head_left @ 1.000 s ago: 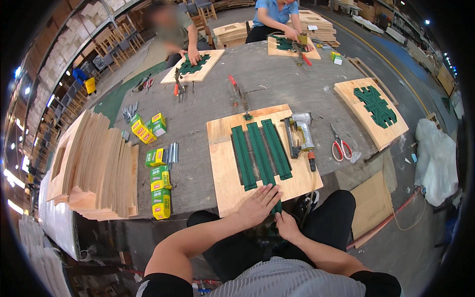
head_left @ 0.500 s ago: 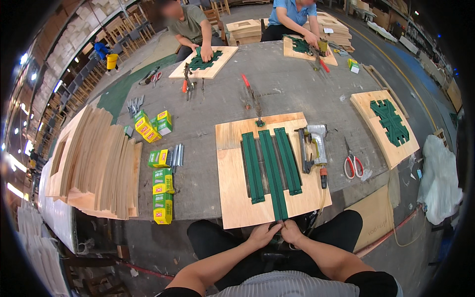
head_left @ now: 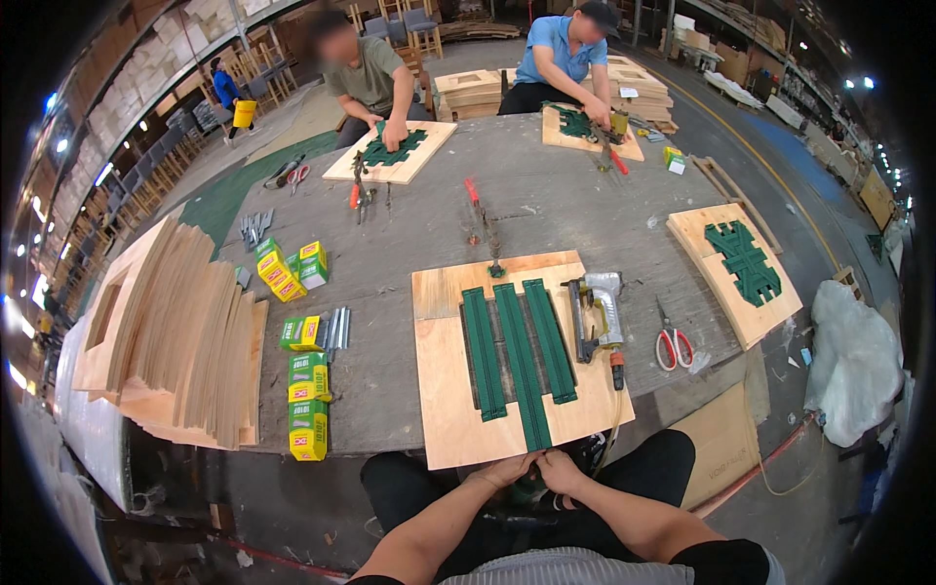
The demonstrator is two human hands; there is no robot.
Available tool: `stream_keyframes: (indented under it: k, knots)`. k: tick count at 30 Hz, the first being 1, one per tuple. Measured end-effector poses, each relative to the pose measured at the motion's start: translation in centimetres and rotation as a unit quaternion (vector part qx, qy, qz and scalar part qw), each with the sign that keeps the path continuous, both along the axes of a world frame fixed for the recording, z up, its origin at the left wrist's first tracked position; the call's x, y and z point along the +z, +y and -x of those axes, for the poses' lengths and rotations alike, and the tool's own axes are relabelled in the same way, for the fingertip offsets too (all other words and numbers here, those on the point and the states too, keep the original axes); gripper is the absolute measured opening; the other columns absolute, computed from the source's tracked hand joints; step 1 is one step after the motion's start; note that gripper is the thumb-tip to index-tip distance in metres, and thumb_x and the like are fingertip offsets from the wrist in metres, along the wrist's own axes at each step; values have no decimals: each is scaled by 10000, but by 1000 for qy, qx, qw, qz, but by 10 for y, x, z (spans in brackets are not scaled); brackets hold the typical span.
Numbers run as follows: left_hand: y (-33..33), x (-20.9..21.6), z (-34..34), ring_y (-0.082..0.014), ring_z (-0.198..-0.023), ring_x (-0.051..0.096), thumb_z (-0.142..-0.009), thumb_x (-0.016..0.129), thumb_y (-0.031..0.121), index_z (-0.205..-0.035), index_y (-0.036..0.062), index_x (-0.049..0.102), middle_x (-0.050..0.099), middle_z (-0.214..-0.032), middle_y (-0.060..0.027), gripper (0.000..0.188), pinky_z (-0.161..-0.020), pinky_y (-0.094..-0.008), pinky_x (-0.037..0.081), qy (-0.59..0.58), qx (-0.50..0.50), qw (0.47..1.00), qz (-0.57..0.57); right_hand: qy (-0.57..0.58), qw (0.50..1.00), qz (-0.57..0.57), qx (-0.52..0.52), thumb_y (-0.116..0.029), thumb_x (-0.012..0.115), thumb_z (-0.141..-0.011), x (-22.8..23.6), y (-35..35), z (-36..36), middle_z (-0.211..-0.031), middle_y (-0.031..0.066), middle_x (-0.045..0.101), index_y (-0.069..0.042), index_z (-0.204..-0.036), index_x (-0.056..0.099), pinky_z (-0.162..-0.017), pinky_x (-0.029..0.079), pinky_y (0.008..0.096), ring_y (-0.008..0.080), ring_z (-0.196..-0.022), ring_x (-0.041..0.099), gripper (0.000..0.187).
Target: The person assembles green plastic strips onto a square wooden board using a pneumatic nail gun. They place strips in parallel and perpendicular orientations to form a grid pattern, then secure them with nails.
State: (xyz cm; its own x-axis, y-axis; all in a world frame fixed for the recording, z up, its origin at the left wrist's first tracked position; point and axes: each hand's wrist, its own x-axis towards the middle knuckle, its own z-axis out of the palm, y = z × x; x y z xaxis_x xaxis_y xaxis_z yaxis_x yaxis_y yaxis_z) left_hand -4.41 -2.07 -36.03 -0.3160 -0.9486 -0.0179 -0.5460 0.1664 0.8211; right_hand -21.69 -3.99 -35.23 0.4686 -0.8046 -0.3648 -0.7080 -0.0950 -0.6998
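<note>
A plywood board (head_left: 439, 390) with a cut-out lies before me, its near edge at the table's front edge. Three dark green webbing straps run lengthwise over the opening; the middle strap (head_left: 523, 366) reaches past the others to the near edge. At that end my left hand (head_left: 507, 472) and my right hand (head_left: 559, 472) are close together, fingers closed on the strap. Their fingertips are partly hidden. Right of the straps, a staple gun (head_left: 606, 310) rests on the board. A red-handled clamping tool (head_left: 487, 229) sits at the board's far edge.
Red-handled scissors (head_left: 673, 348) lie to the right, near a finished-looking board with woven webbing (head_left: 687, 249). Green-and-yellow boxes (head_left: 309, 375) and staple strips (head_left: 337, 329) are on the left, beside stacked wooden frames (head_left: 195, 341). Two people work across the table (head_left: 380, 292).
My view has tilted up slightly, so the table sits lower in the picture. Both hands stay at the strap's near end. A person with a yellow bucket has moved in the background.
</note>
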Motion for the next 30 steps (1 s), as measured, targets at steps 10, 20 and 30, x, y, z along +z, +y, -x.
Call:
stream_keyframes:
  k: [10, 20, 30]
  knots:
    - [4, -21, -23, -374, -1479, 384, -1072, 307, 530, -1505, 100, 453, 400, -1618, -161, 628, -1239, -489, 291, -712, 35, 601, 361, 13, 977, 180, -116, -226, 613, -977, 161, -134, 32, -906, 145, 758, -28, -1070, 724, -711, 559, 406, 304, -778, 723, 245]
    - [-1, -16, -11, -428, -1309, 538, -983, 513, 506, -1374, 183, 587, 585, -1422, -162, 512, -1119, -585, 413, -281, 62, 940, 181, -113, 934, -29, -337, -72, 803, -823, 144, -268, 16, -966, 124, 719, 64, -1105, 666, -708, 573, 385, 225, -808, 701, 341]
    - [-5, -9, -7, -377, -1364, 500, -1019, 448, 484, -1398, 151, 542, 552, -1463, -135, 514, -1144, -531, 401, -179, 46, 978, 93, -333, 862, -106, -367, -216, 792, -912, 216, -151, 31, -773, 17, 609, -78, -1094, 599, -485, 469, 329, 136, -556, 574, 299]
